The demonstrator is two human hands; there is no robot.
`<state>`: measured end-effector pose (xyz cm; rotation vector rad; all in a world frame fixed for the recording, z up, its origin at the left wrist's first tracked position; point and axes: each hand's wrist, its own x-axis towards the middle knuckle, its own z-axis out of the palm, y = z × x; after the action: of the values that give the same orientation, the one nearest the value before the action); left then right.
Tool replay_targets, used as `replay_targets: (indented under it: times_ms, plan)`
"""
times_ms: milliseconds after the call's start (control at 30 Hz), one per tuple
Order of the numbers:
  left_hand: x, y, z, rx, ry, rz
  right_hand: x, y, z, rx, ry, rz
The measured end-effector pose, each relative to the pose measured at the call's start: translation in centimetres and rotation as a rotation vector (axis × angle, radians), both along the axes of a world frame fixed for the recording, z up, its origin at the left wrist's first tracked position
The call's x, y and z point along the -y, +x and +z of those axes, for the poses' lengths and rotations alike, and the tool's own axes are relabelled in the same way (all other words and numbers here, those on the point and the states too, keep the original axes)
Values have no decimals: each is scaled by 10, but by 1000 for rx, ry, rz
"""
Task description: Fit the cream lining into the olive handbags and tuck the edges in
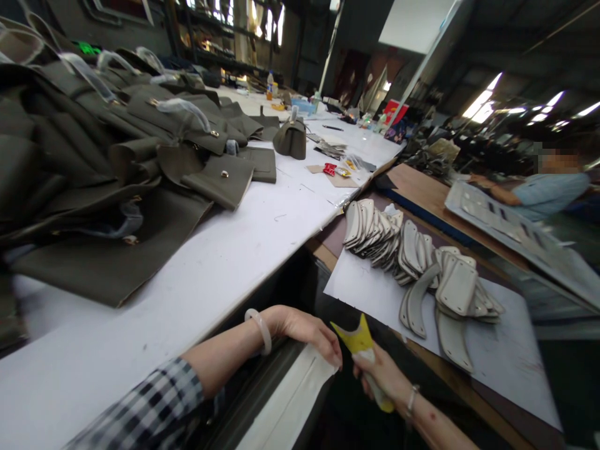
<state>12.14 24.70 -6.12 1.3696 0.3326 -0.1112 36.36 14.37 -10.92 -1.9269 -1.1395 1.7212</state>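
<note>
My left hand (312,334), with a white bangle at its wrist, is closed with curled fingertips on the far end of a long white strip (285,400). A thin dark line runs along the strip's length, and a dark olive piece (244,390) lies beside it on the left. My right hand (382,375) grips a yellow tool (357,334) whose wide end has a curved notch between two points. White material is wrapped around part of its handle. The notched end is close to my left fingertips, apart from them.
Dark olive leather-like bag pieces (112,237) are heaped on the white table (225,269) at left. On the right, curved pale pieces (368,228) lie stacked on white paper (510,369). Behind them a person (539,194) sits at a board (506,225).
</note>
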Motion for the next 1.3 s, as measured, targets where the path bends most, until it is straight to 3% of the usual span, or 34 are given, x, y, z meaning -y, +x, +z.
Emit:
replay_targets:
  times_ms: [67, 133, 200, 300, 400, 467, 567, 633, 767, 833, 900, 1133, 1300]
  plan:
    - [-2, 2, -1, -31, 5, -35, 3, 29, 25, -18, -10, 56]
    - [-3, 4, -4, -64, -4, -51, 6, 45, 53, -118, -104, 247]
    - [-2, 5, -6, -95, -15, -48, 5, 42, 76, -187, -222, 417]
    - [-1, 5, -6, -132, -32, -32, -3, 15, 93, -137, -264, 564]
    - [1, 4, -3, -145, -58, -12, -10, -7, 98, 167, 1, 698]
    - [2, 5, -2, -154, -70, -6, -8, -8, 102, 353, 209, 795]
    - [1, 7, -5, -178, -86, -16, -1, 6, 109, 357, 322, 888]
    - [1, 8, -6, -190, -92, -24, 3, 16, 111, 286, 257, 833]
    - [0, 9, -7, -205, -63, -27, 1, 21, 102, -31, -104, 552]
    - [1, 8, -6, -195, -59, -24, -4, 18, 93, -219, -259, 551]
    - [2, 8, -3, -193, -62, -20, -10, 12, 86, -275, -343, 598]
    - [-1, 3, 9, -265, 154, -26, -26, -13, 81, -70, -356, 668]
    - [-1, 4, 10, -274, 196, -35, -31, -21, 87, 0, -345, 696]
